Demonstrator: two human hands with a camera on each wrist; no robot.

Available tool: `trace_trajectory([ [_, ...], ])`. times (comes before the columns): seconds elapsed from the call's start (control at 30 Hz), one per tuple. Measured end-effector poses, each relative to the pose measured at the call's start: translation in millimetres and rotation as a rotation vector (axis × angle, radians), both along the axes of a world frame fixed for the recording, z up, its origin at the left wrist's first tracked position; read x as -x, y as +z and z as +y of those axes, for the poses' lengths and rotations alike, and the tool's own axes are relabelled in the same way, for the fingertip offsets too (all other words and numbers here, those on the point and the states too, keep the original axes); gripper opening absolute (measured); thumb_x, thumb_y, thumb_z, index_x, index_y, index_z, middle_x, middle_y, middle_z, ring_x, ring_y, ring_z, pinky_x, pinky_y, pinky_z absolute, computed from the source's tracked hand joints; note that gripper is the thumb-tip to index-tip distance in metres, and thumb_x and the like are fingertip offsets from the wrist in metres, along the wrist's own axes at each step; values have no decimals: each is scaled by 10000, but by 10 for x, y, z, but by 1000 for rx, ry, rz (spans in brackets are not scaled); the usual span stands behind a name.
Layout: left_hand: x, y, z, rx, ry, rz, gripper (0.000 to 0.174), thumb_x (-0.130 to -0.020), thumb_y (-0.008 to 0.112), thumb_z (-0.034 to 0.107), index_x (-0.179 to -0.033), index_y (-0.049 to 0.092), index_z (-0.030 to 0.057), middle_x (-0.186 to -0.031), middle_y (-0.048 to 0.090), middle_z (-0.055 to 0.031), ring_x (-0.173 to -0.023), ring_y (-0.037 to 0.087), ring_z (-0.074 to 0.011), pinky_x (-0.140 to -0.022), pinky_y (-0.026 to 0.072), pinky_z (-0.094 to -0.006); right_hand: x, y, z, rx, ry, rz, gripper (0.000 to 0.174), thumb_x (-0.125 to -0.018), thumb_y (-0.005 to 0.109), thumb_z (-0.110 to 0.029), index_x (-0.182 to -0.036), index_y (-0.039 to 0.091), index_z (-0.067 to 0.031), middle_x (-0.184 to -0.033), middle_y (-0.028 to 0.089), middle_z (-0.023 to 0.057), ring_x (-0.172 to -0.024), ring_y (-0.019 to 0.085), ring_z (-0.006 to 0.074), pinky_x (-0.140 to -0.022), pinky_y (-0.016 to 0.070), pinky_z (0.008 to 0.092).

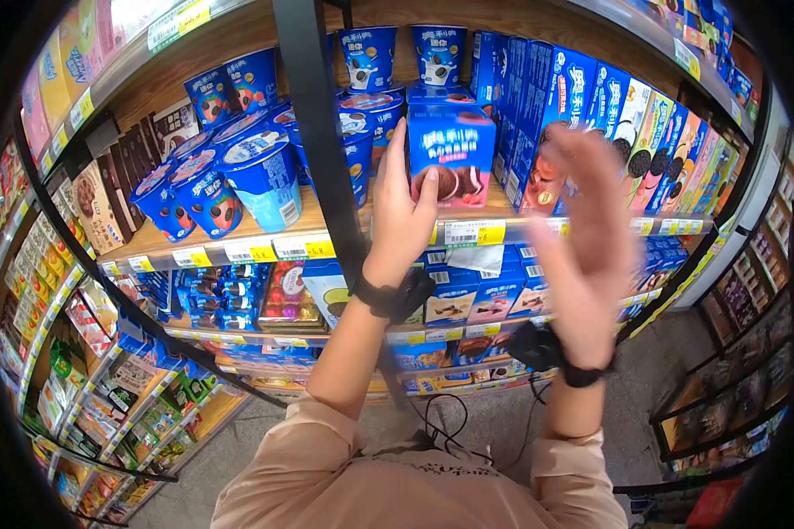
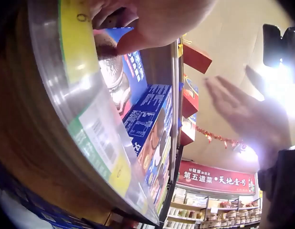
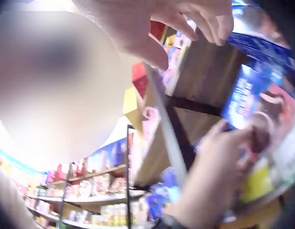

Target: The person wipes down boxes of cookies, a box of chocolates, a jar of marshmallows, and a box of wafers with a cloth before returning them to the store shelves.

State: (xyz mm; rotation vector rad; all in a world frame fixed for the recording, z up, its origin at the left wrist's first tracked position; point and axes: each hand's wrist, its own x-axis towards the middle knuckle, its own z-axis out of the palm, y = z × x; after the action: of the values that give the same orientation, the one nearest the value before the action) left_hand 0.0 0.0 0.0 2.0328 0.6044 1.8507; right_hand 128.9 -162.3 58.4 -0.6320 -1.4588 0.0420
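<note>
My left hand grips a blue and pink cookie box by its left side, thumb across the front. The box stands upright at the front of the shelf, just above the price strip, with another blue box behind it. In the left wrist view my thumb presses on the printed cookie of the box. My right hand, blurred, is raised in front of the shelf to the right of the box, fingers extended and holding nothing. In the right wrist view its loosely bent fingers hang apart from the box.
Blue snack cups crowd the shelf to the left, behind a dark upright post. A row of cookie boxes lines the right side. Price tags run along the shelf edge. Cables lie on the floor.
</note>
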Motion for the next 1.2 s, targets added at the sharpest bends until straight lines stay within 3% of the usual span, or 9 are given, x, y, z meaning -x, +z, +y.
trace_trajectory([
  [0.1,-20,-25,-18,15,-20,-49,620,-901,574,4,-1451,290,-30,-1365,459,-233,-1230,513,-282,-1012,442,-369,2,-437,678,87,-394,-198,625,-881,640,-162,-1370,361,110,-1373,429,299,-1298,415,414,-1083,326,439],
  [0.13,-24,-42,-29,21,-21,-63,609,-898,581,3,-1443,309,-30,-1360,465,-234,-1219,522,-280,-1001,455,-368,1,-530,835,77,-480,-216,613,-887,622,-171,-1359,365,123,-1330,460,320,-1246,455,434,-1057,351,452],
  [0.2,-17,-46,-116,-39,160,-39,556,-852,630,14,-1367,429,-47,-1271,537,-238,-1148,578,-293,-941,492,-366,36,-633,964,164,-338,-107,585,-887,606,-165,-1349,391,120,-1273,509,320,-1174,504,442,-1015,378,465],
  [0.3,1,-107,-155,-171,408,23,540,-799,659,23,-1308,497,-60,-1155,587,-240,-1035,621,-324,-849,514,-363,63,-770,1069,4,-520,-170,540,-873,594,-132,-1332,437,104,-1235,549,293,-1123,538,422,-968,403,462],
  [0.4,-47,-137,-188,-256,502,36,539,-806,648,18,-1316,490,-57,-1160,582,-236,-1004,627,-323,-818,519,-359,91,-801,1106,75,-618,-255,609,-848,582,-117,-1372,371,112,-1245,541,280,-1053,548,393,-921,401,452],
  [0.67,-69,-151,-202,-244,464,44,578,-781,657,-3,-1322,470,-84,-1042,595,-208,-902,636,-316,-752,521,-354,104,-899,1187,56,-752,-339,641,-860,564,-156,-1384,335,134,-1284,507,285,-1068,539,390,-904,396,444],
  [0.83,-68,-228,-128,-314,529,97,606,-766,670,20,-1317,456,-115,-1076,616,-257,-906,659,-357,-751,541,-375,128,-912,1204,19,-818,-346,639,-872,551,-184,-1383,338,135,-1241,522,281,-1030,541,390,-883,396,444],
  [1.07,-72,-252,-94,-348,542,115,610,-767,650,9,-1327,444,-117,-1053,614,-246,-847,655,-337,-701,541,-371,125,-911,1232,9,-861,-369,633,-880,516,-187,-1388,324,140,-1189,535,272,-942,540,374,-837,397,453],
  [1.2,-58,-220,-150,-378,575,132,619,-772,649,29,-1337,436,-106,-1084,596,-245,-896,636,-362,-740,530,-385,157,-896,1197,26,-850,-350,626,-892,512,-187,-1398,323,128,-1156,545,247,-934,537,366,-842,397,445],
])
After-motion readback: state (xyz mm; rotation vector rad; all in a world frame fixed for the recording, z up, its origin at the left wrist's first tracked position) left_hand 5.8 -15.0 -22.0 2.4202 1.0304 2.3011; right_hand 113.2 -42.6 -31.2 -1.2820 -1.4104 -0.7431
